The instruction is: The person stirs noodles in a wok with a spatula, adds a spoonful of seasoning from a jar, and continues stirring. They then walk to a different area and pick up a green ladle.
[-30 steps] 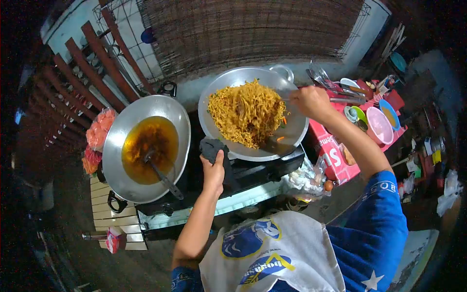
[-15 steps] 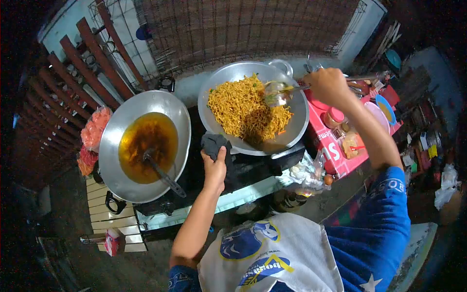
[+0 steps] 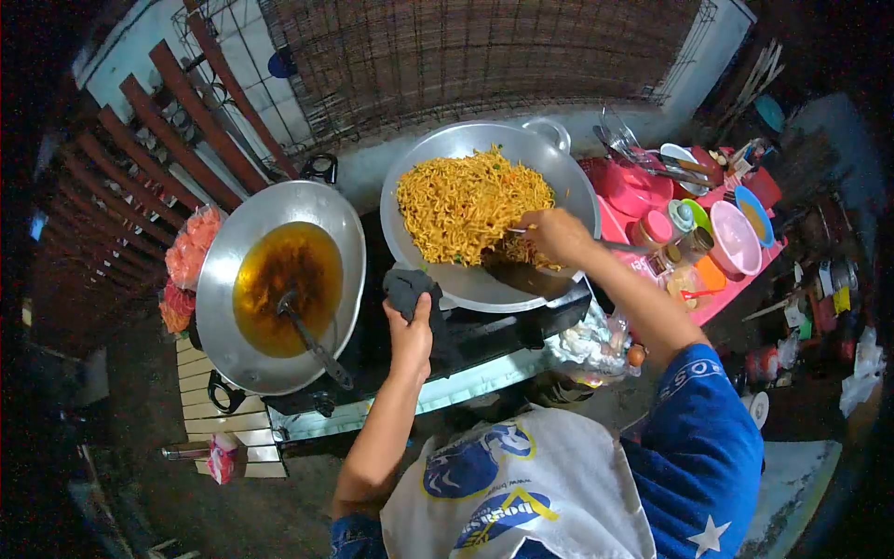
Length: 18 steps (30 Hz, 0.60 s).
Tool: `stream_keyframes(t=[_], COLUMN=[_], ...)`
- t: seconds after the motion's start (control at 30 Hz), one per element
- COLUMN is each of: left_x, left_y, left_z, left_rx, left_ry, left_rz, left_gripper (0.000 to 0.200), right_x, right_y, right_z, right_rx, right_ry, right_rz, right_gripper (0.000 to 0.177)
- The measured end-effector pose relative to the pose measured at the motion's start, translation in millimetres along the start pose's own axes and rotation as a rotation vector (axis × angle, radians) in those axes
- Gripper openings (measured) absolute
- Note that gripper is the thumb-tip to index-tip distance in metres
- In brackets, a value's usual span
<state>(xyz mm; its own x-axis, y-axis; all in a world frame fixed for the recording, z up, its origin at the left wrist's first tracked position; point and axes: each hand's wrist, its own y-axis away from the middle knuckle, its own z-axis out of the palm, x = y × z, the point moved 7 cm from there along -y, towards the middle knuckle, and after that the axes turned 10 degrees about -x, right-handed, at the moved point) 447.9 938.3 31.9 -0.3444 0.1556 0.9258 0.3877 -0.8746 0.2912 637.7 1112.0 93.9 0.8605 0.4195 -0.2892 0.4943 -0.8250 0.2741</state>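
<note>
At the right-hand wok (image 3: 570,191), your right hand (image 3: 559,238) grips a utensil (image 3: 626,247), seemingly stirring the noodles (image 3: 466,200) inside, while your left hand (image 3: 411,340) clasps a dark cloth (image 3: 407,291) beside it; turning them calls for a steady wok.

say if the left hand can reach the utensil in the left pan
Probably yes: the utensil's handle juts past the pan's rim near the left hand, though that hand grips a dark cloth.
</note>
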Motion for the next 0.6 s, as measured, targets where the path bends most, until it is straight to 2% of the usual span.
stream_keyframes(t=[0.07,0.1,0.13,0.2,0.23,0.33,0.4,0.5,0.6], left_x=[-0.7,-1.7,-2.5,-0.7,-0.1,-2.4,-1.7,3.9,1.2], left_y=[0.3,0.2,0.6,0.1,0.2,-0.5,0.5,2.0,2.0], left_z=[0.5,-0.1,-0.8,1.1,1.6,-0.2,0.4,3.3,4.4], left_rx=[0.000,0.023,0.048,0.046,0.045,0.075,0.084,0.080,0.046], left_ry=[0.005,0.006,0.008,0.018,0.030,0.011,0.006,0.012,0.059], left_rz=[0.001,-0.007,-0.015,-0.008,-0.003,0.005,0.009,0.016,0.005], left_gripper=[0.044,0.043,0.043,0.043,0.043,0.042,0.043,0.044,0.046], right_x=[16.4,13.8,17.2,16.2,27.1,31.7,31.3,9.4,17.9], right_y=[-2.5,1.6,3.0,1.1,-6.2,-1.1,2.0,20.4,19.8], right_z=[-11.7,-26.1,-39.1,-55.2,-55.5,-86.4,-100.0,-134.3,-115.5], right_rx=[-0.094,-0.098,-0.095,-0.179,-0.284,-0.278,-0.298,-0.284,-0.357], right_ry=[-0.038,-0.038,-0.040,0.038,-0.188,-0.120,-0.191,0.096,0.218], right_rz=[-0.052,-0.142,-0.141,-0.273,-0.217,-0.110,-0.139,-0.220,-0.321], right_gripper=[0.022,0.021,0.021,0.018,0.017,0.016,0.018,0.019,0.018])
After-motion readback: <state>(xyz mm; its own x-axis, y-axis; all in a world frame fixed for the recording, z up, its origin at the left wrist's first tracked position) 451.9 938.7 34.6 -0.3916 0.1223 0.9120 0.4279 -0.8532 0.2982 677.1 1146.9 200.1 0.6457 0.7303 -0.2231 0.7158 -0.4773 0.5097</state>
